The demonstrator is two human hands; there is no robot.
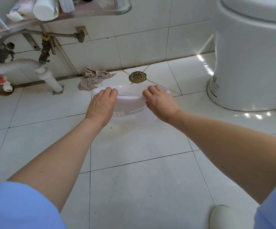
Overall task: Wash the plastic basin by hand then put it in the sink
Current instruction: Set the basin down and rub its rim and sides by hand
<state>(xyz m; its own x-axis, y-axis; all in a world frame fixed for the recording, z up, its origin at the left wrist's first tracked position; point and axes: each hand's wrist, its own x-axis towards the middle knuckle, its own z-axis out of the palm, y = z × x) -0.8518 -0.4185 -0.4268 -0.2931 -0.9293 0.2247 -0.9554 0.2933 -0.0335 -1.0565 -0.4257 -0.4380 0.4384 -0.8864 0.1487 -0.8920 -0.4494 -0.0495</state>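
A translucent white plastic basin (130, 106) is held just above the tiled floor, tipped away from me toward the brass floor drain (137, 76). My left hand (101, 104) grips its near rim on the left, fingers curled over the edge. My right hand (160, 103) grips the rim on the right in the same way. The basin's lower part is partly hidden behind both hands. No sink is in view.
A crumpled beige rag (93, 78) lies by the wall left of the drain. Pipes and valves (43, 48) run under a glass shelf (84, 12) at the upper left. A white toilet (252, 52) stands at the right. A white shoe (223, 217) shows bottom right.
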